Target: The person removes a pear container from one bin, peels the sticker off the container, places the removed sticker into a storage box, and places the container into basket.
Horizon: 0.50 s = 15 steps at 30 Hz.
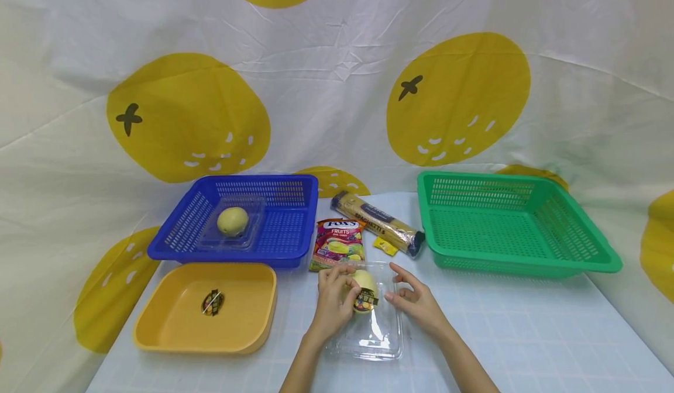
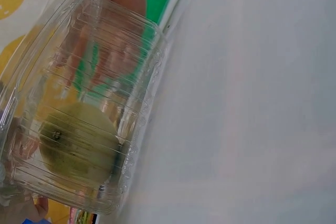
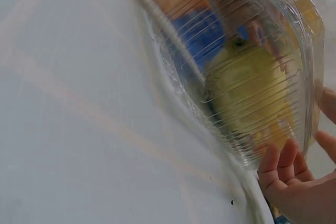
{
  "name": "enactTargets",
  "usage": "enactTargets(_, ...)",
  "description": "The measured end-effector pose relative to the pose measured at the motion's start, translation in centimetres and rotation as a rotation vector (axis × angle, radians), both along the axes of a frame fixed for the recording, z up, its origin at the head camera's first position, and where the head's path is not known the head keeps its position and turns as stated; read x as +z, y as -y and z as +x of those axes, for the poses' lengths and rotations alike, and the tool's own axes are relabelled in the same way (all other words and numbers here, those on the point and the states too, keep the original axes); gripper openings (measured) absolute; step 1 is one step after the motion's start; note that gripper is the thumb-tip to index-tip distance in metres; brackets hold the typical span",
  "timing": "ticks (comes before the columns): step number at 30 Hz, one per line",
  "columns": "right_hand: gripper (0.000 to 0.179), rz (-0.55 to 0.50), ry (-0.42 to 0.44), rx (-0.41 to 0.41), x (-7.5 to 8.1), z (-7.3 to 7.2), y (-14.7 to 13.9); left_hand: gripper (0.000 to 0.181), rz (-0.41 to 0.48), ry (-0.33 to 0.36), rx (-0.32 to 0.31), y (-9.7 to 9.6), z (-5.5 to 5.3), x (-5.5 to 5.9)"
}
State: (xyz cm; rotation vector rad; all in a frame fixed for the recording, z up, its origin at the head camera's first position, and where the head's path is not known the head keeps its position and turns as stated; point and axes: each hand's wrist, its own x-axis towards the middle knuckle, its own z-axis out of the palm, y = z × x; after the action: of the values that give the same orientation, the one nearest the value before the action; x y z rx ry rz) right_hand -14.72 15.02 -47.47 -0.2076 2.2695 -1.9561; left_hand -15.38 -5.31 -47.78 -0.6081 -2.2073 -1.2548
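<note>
Yellow prints [image 1: 458, 103] dot the white cloth [image 1: 326, 118] behind your table [image 1: 526, 334]. Your left hand [image 1: 334, 299] bends over the clear box [image 1: 368, 346], thumb at its dark label [image 1: 365, 303], writing too small to read; whether it pinches cannot be told. Your right hand [image 1: 418, 304], loosely parted, grips nothing at the box's edge. Inside sits pale, round fruit [image 1: 363, 278]. Beyond: FOX'S FRUITS [image 1: 339, 247], SPAGHETTI 5 [image 1: 376, 220].

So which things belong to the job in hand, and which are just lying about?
Likely in the job:
clear container
pale fruit inside
dark label at left hand
yellow tray with similar label
blue basket with another fruit

Apparently lying about:
candy bag
spaghetti pack
yellow packet
green basket
</note>
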Motion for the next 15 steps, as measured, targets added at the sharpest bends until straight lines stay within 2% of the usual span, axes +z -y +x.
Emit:
enactTargets(5,0.068,0.0,-0.013,0.002,-0.32,-0.08,-0.08,0.017,0.013,-0.018,-0.021,0.09,0.03,-0.05)
enactTargets(9,0.068,-0.006,-0.033,0.012,-0.55,-0.13,-0.21,0.016,0.029,-0.005,-0.026,0.12,0.23,0.11)
enactTargets(15,0.067,-0.009,-0.044,0.019,-0.67,-0.19,-0.31,0.017,0.036,-0.016,0.009,-0.06,0.28,0.19)
